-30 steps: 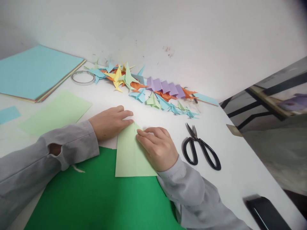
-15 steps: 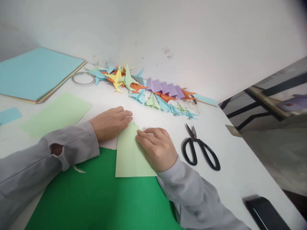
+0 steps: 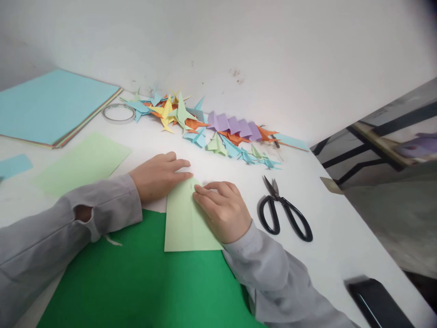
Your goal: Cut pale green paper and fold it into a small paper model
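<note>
A light green sheet of paper (image 3: 180,223) lies before me with its top folded to a point and a crease down its middle. My left hand (image 3: 159,177) rests over its upper left edge, fingers stretched and apart, the index fingertip at the point. On the right edge, my right hand (image 3: 223,209) presses with its fingers bent and held together; its thumb is hidden. Beneath the paper's lower part is a green sheet (image 3: 143,278). Black-handled scissors (image 3: 278,200) lie partly spread to the right of my right hand.
Folded paper cranes (image 3: 182,114) and a purple pleated strip (image 3: 234,125) lie along the wall. A tape roll (image 3: 119,113) sits beside a stack of coloured paper (image 3: 58,107). Another light green sheet (image 3: 85,157) is at left, a black phone-like object (image 3: 378,303) at lower right.
My left index finger has straightened and shifted slightly right, onto the paper's point. My right hand and the paper have stayed nearly still.
</note>
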Demonstrator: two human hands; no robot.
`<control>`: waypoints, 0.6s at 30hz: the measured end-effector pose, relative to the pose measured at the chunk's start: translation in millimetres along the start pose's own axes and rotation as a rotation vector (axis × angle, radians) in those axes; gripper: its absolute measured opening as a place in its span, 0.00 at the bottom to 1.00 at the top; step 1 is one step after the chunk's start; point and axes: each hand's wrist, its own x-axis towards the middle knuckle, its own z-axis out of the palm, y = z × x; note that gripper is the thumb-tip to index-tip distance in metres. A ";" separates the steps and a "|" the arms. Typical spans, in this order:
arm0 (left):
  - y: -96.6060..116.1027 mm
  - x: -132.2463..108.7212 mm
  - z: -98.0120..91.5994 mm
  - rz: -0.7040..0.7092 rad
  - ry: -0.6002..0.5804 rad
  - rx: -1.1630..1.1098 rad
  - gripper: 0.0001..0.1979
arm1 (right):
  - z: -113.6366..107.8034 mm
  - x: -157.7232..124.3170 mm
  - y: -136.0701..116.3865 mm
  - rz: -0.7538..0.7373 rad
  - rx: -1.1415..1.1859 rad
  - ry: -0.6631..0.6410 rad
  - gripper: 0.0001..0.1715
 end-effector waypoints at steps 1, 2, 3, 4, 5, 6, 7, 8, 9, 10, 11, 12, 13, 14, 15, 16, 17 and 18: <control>-0.1 0.1 0.6 -0.004 -0.002 -0.004 0.17 | 0.0 0.1 -0.1 0.000 0.000 0.000 0.11; -0.2 0.1 1.1 -0.007 -0.005 -0.008 0.16 | 0.1 0.1 -0.1 0.000 0.000 0.001 0.11; -0.3 0.1 1.7 -0.011 -0.009 -0.010 0.16 | 0.2 0.1 -0.2 0.001 0.000 0.002 0.11; -0.5 0.1 2.1 -0.015 -0.016 -0.011 0.16 | 0.4 0.1 -0.1 0.001 -0.001 0.005 0.11; -0.6 0.0 2.5 -0.016 -0.023 -0.011 0.16 | 0.5 0.0 -0.1 0.002 -0.002 0.007 0.10; -0.6 0.0 2.7 -0.015 -0.030 -0.009 0.17 | 0.6 -0.1 -0.1 0.003 -0.003 0.009 0.10; -0.7 0.0 2.9 -0.013 -0.035 -0.005 0.17 | 0.6 -0.1 0.0 0.004 -0.002 0.008 0.10; -0.7 0.0 2.9 -0.012 -0.034 -0.001 0.17 | 0.6 -0.2 0.0 0.004 0.000 0.006 0.10; -0.7 0.0 2.9 -0.010 -0.029 0.003 0.17 | 0.5 -0.3 0.0 0.004 0.003 0.004 0.10; -0.7 0.0 2.8 -0.009 -0.020 0.008 0.17 | 0.4 -0.3 0.1 0.003 0.006 0.002 0.10; -0.8 0.1 2.5 -0.008 -0.009 0.011 0.18 | 0.3 -0.4 0.1 0.001 0.009 0.000 0.10; -0.9 0.2 2.1 -0.006 -0.001 0.014 0.18 | 0.1 -0.4 0.1 -0.003 0.011 0.001 0.10; -1.0 0.3 1.6 -0.001 0.005 0.014 0.18 | 0.0 -0.3 0.1 -0.006 0.012 0.003 0.10; -1.1 0.4 1.0 0.005 0.008 0.014 0.18 | -0.1 -0.2 0.1 -0.007 0.012 0.004 0.10; -1.2 0.4 0.4 0.012 0.010 0.012 0.18 | -0.2 -0.1 0.1 -0.007 0.010 0.005 0.10; -1.3 0.4 -0.2 0.018 0.012 0.010 0.18 | -0.1 -0.1 0.1 -0.006 0.008 0.006 0.10; -1.4 0.4 -0.7 0.020 0.013 0.007 0.18 | 0.0 0.0 0.1 -0.002 0.005 0.006 0.10; -1.4 0.3 -1.1 0.020 0.013 0.005 0.18 | 0.2 0.0 0.1 0.001 0.003 0.005 0.11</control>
